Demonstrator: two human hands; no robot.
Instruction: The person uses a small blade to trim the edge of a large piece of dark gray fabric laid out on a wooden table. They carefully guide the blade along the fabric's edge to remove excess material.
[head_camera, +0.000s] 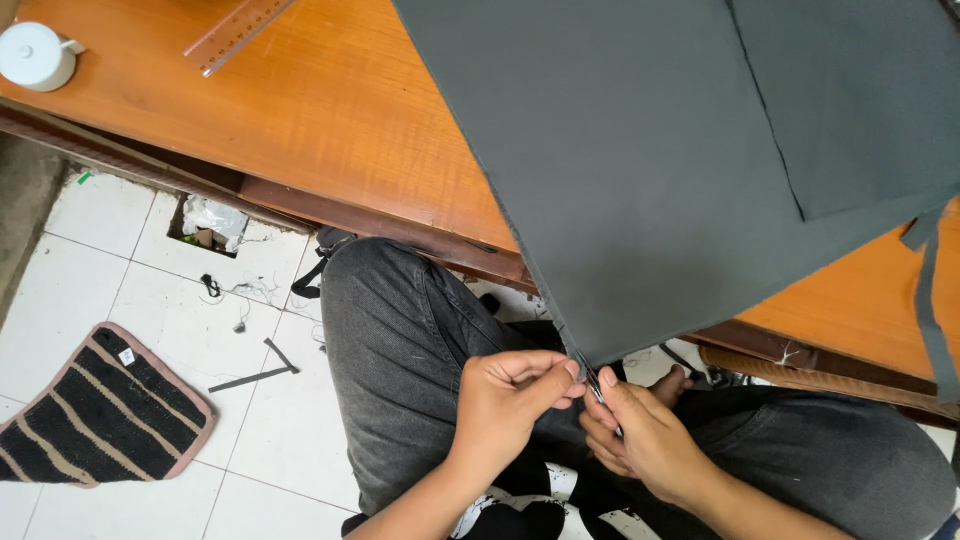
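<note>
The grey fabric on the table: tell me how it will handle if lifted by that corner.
The grey fabric is probably floppy: its corner hangs off the wooden table toward the left hand and right hand. It looks thin and light, so it would likely slide off if pulled.

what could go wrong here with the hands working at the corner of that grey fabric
1. The right hand holds a small thin metal tool right beside the left hand pinching the corner of the grey fabric; a slip could likely nick a fingertip or the cloth.
2. Most of the fabric overhangs the wooden table edge, so a tug might drag it off.
</note>
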